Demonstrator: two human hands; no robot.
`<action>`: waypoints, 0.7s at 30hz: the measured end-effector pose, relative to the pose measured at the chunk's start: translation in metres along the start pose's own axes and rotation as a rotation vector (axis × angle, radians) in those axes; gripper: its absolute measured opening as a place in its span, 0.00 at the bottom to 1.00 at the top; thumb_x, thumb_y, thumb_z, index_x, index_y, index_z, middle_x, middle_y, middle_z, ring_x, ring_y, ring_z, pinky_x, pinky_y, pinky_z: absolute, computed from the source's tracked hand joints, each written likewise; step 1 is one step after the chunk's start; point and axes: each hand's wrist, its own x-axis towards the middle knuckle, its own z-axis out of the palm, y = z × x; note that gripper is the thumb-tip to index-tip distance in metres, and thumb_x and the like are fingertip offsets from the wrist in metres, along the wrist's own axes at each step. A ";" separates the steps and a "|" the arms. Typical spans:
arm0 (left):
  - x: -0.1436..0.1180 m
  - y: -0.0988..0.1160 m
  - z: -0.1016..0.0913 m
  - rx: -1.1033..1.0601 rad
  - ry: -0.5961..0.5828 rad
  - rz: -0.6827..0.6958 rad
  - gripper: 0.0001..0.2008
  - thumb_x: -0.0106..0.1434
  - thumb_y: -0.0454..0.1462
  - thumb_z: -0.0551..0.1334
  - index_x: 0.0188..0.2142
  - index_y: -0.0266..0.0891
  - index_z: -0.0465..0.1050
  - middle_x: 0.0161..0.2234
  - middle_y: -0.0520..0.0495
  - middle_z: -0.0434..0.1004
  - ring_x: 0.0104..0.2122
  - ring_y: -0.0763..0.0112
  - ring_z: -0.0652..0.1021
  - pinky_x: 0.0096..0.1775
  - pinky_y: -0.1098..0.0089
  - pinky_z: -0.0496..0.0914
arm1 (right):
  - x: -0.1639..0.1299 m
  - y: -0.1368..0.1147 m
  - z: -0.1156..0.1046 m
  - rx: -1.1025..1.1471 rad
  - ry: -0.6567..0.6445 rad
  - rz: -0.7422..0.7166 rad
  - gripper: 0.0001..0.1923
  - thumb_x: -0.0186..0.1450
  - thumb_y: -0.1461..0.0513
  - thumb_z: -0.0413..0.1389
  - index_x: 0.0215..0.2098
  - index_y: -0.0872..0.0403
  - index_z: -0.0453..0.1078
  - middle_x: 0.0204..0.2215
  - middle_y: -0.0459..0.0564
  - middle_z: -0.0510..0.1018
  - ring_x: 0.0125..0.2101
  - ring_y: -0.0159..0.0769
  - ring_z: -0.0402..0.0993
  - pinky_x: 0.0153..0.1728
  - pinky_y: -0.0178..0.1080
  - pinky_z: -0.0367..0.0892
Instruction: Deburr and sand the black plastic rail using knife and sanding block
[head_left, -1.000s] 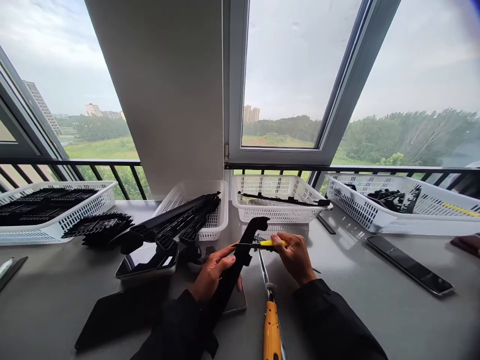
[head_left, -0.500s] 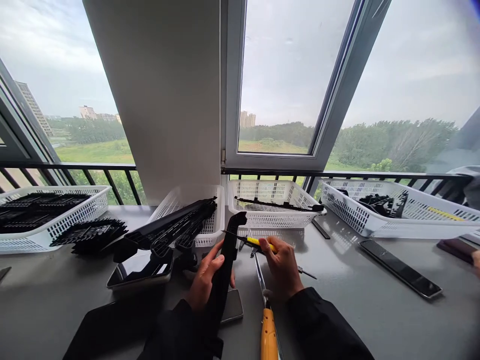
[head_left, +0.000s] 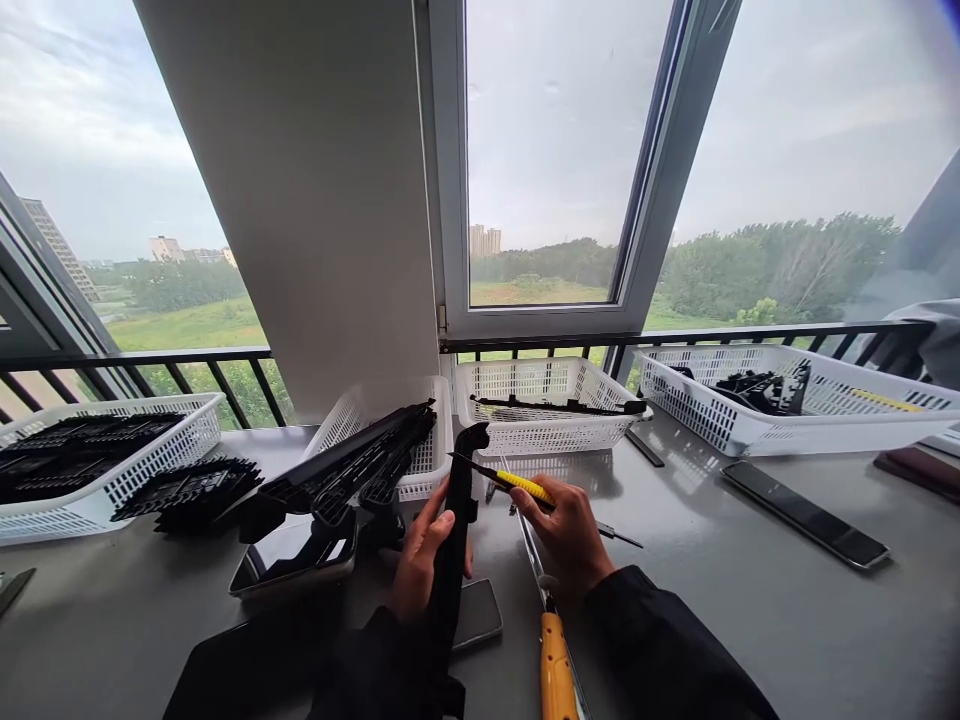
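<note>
My left hand (head_left: 416, 572) is wrapped round a long black plastic part (head_left: 453, 530), which stands tilted with its hooked end up. A slim knife with a yellow-and-black handle (head_left: 529, 487) is pinched in my right hand (head_left: 571, 535). Its thin pointed blade lies at the upper part of the black piece; whether it touches cannot be made out. Below my right hand, an orange-handled tool (head_left: 556, 665) with a long metal shaft lies on the table. Beside my left hand rests a small grey flat case (head_left: 478, 615).
White baskets line the back: one (head_left: 210, 425) with black parts, one (head_left: 439, 470) under long black strips, one (head_left: 540, 437) with a thin strip, one (head_left: 750, 430) with small pieces. A dark glossy bar (head_left: 806, 515) lies right; a shiny tray (head_left: 292, 575) sits left.
The camera view has tilted slightly and shifted. The knife's tip sits a little higher on the black part. A bit of another person's hand at the right edge is gone from view.
</note>
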 end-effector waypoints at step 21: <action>0.004 -0.001 0.000 -0.195 0.111 -0.003 0.41 0.62 0.46 0.65 0.71 0.30 0.61 0.19 0.53 0.76 0.21 0.66 0.72 0.26 0.70 0.61 | -0.009 -0.010 0.002 -0.101 -0.046 -0.114 0.21 0.70 0.48 0.57 0.24 0.51 0.68 0.19 0.44 0.72 0.22 0.34 0.67 0.28 0.37 0.54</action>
